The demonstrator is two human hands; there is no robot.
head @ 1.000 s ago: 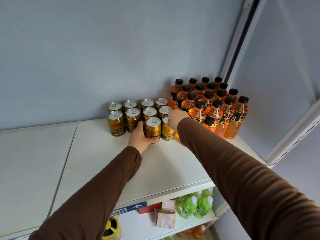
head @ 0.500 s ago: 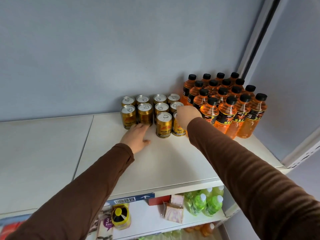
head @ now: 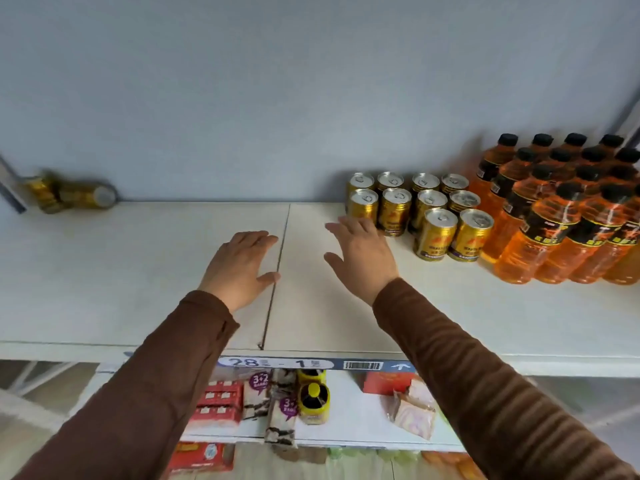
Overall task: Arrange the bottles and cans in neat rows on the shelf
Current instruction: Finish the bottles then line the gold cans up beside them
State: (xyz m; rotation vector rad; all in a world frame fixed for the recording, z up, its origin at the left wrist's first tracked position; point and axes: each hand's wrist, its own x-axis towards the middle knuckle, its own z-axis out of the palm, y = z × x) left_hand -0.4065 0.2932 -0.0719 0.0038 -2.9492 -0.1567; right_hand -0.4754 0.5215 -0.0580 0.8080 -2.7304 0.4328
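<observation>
Your left hand [head: 239,268] and right hand [head: 360,259] hover flat and empty over the white shelf [head: 138,271] — apart, the right one near the upright gold cans [head: 415,211] beside the orange bottles [head: 568,216].

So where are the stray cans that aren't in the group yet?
In the head view, the stray cans lie tipped over at the shelf's far left, against the back wall, well apart from the standing gold cans.

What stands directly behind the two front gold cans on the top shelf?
Behind the two front gold cans stand two more rows of gold cans, four per row, then the blue wall. The rear cans' lower bodies are hidden.
</observation>
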